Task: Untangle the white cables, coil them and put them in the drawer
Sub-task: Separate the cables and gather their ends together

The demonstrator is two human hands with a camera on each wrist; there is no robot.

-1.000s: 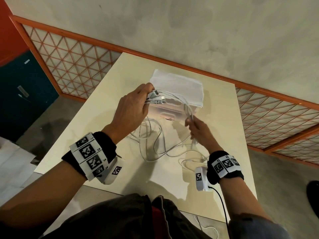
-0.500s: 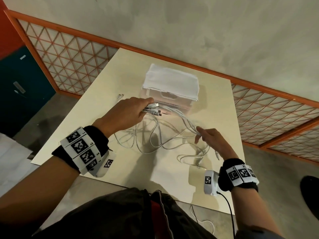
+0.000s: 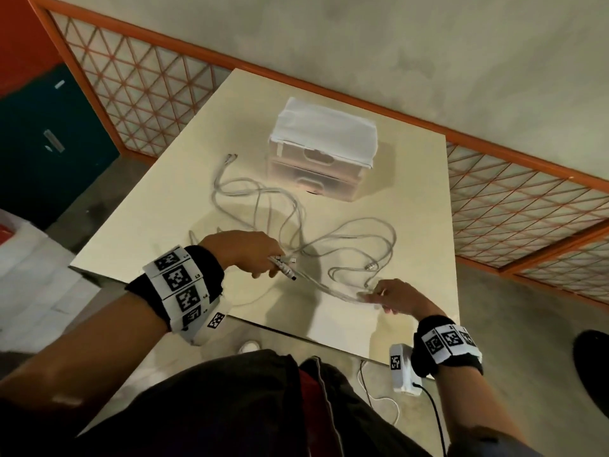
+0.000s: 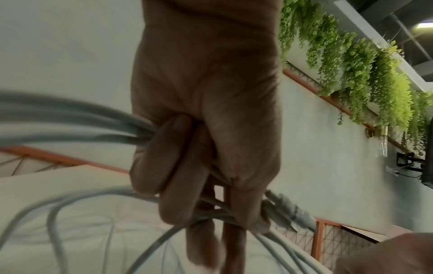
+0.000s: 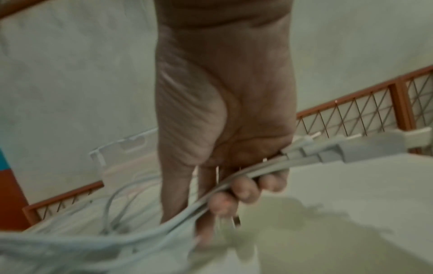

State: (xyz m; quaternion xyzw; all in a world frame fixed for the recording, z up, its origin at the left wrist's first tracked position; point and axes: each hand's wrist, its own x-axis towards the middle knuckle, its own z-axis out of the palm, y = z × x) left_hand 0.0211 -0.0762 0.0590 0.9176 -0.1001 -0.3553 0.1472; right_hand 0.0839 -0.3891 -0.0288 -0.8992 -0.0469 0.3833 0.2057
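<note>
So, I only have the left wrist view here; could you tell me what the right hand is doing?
Observer: The right hand grips a stretch of the cables near the table's front edge, with its fingers curled round them.
Operator: Thank you. Is a drawer open yet?
Observer: No, both drawers of the unit look shut in the head view.
Operator: And is any cable end lying loose?
Observer: Yes, one end lies on the table left of the unit, in neither hand.
</note>
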